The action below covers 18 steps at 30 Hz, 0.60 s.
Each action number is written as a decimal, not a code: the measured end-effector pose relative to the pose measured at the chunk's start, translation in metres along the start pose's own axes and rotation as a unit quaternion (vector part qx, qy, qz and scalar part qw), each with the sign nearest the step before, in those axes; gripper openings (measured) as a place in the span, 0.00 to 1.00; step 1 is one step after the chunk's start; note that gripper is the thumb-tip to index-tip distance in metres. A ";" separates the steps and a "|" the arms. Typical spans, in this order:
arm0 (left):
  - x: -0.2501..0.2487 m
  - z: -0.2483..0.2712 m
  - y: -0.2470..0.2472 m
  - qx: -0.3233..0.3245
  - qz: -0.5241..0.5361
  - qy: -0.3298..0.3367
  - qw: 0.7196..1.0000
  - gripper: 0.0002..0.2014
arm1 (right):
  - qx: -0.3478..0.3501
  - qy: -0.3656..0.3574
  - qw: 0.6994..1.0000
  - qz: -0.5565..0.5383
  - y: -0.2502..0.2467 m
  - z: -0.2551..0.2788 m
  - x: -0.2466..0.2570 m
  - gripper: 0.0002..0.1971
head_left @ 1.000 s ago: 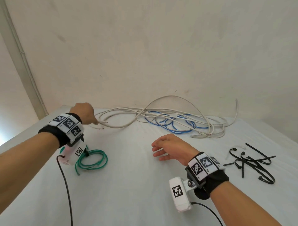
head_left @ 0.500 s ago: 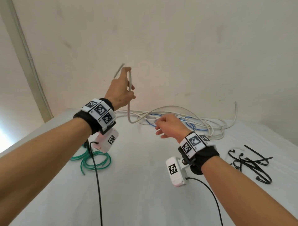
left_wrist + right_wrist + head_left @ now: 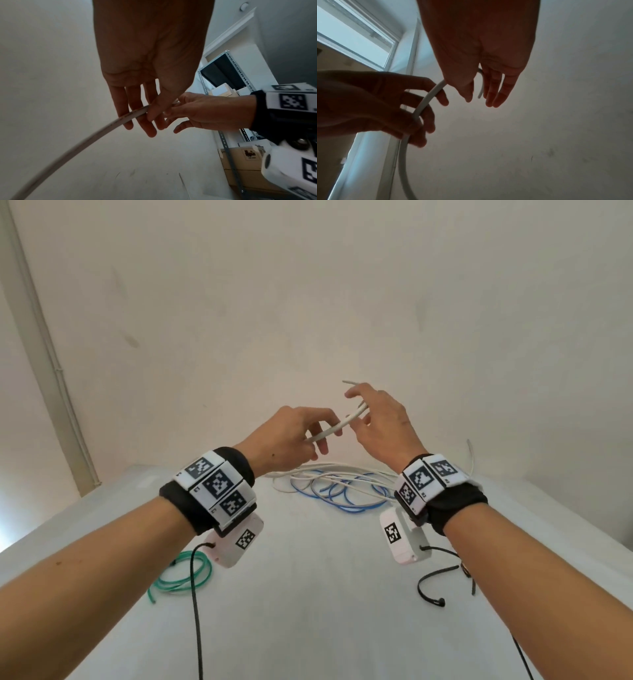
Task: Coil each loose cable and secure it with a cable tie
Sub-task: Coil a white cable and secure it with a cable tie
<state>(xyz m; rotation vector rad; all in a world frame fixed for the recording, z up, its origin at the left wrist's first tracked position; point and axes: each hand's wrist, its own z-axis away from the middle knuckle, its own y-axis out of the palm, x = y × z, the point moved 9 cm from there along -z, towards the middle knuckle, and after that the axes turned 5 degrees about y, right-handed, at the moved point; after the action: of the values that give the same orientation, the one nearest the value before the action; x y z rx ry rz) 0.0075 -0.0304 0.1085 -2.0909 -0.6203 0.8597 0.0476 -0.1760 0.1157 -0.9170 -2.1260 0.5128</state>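
Hands raised above the table (image 3: 308, 628): left hand (image 3: 287, 436) and right hand (image 3: 380, 422) both pinch the white cable (image 3: 337, 428) near its free end. Coiling is just starting, so the next move likely calls for forming a first loop.

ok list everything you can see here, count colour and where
white cable: one, white, end raised between both hands, rest heaped at table back
blue cable: one, blue, loose under the white heap
green cable: one, green, coiled, table left
cable ties: several, black, table right, partly hidden by the arm
table: one, white
shelf: one, grey metal, holding boxes
window: one, white frame
left hand: holds the white cable
right hand: pinches the cable's end
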 end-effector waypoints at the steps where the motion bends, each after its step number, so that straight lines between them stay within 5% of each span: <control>1: -0.005 0.000 0.001 0.004 -0.010 0.001 1.000 0.26 | -0.005 0.004 1.000 0.002 -0.008 -0.003 -0.004 0.13; 3: -0.012 0.000 -0.001 0.001 -0.015 -0.001 1.000 0.26 | 0.000 0.029 1.000 0.001 -0.025 -0.006 -0.014 0.05; 6: -0.015 -0.001 -0.010 -0.040 -0.029 -0.012 0.999 0.26 | 0.078 0.077 0.994 -0.018 -0.035 -0.002 -0.032 0.13; 8: -0.016 0.001 -0.020 -0.097 -0.072 -0.022 0.992 0.19 | 0.142 0.118 0.976 -0.117 -0.035 0.009 -0.040 0.17; 11: -0.016 0.013 -0.039 -0.230 -0.082 -0.070 0.967 0.04 | 0.164 0.132 0.963 -0.170 -0.037 0.028 -0.045 0.10; 18: -0.014 0.017 -0.047 -0.279 0.060 -0.120 0.951 0.16 | 0.155 0.139 0.941 -0.265 -0.023 0.061 -0.048 0.17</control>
<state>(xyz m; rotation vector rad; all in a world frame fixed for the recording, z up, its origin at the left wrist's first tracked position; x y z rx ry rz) -0.0205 -0.0040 0.1437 -2.5689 -0.9631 1.1160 0.0125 -0.2313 0.0676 -0.2028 -1.8573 0.3917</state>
